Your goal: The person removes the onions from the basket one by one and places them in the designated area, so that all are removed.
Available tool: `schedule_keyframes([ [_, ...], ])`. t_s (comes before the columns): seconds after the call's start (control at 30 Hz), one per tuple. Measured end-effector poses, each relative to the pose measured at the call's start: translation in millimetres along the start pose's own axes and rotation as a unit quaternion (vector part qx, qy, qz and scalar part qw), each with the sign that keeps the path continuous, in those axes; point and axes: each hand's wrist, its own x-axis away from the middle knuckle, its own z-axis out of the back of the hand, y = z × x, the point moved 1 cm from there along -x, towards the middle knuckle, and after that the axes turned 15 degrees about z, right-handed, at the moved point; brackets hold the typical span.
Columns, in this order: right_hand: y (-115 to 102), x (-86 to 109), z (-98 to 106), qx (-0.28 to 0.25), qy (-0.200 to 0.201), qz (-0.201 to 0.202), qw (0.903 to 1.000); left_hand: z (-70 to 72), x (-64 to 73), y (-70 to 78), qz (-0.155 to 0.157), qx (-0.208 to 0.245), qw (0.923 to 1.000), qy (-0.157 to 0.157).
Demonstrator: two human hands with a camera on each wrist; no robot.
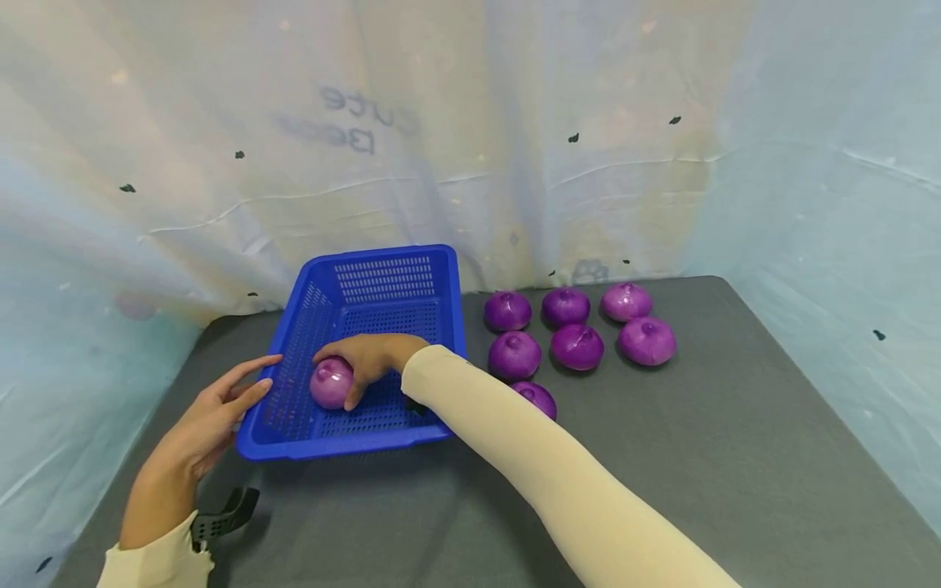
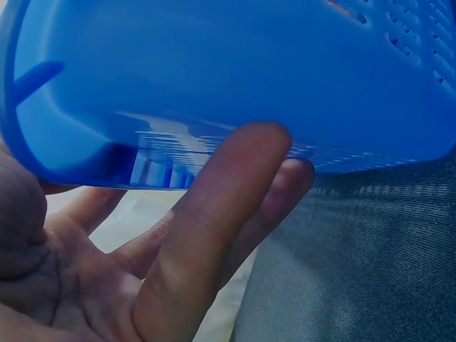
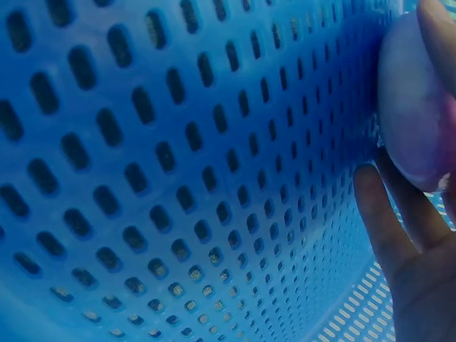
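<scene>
Inside the blue plastic basket (image 1: 353, 447), my right hand (image 1: 375, 359) grips a purple onion (image 1: 331, 384) from above, fingers on its far side and thumb on its near side. The onion is low over the perforated floor, towards the basket's left wall; in the right wrist view the onion (image 3: 415, 107) appears beside the fingers. My left hand (image 1: 209, 416) is at the basket's left rim, its extended fingertips touching the outside. From the left wrist, straight fingers (image 2: 214, 221) lie against the blue wall (image 2: 199, 64).
Several more purple onions (image 1: 577, 347) stand in rough rows on the grey table (image 1: 706, 457), right of the basket; my right forearm partly covers the nearest onion (image 1: 537, 398). A pale patterned curtain (image 1: 470, 163) hangs behind and on both sides. A black strap (image 1: 224, 518) circles my left wrist.
</scene>
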Motion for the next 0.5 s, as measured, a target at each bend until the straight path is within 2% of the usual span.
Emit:
schedule_keyframes([
  [0.27, -1.6, 1.9, 3.9, 0.008, 0.0, -0.009, 0.9999, 0.0, -1.5, 1.9, 0.003, -0.012, 0.9999, 0.005],
  [0.5, -14.0, 3.9, 14.8, -0.012, 0.032, -0.02, 0.9992, 0.9, -0.3, -0.7, -0.002, -0.017, 0.9999, 0.002],
])
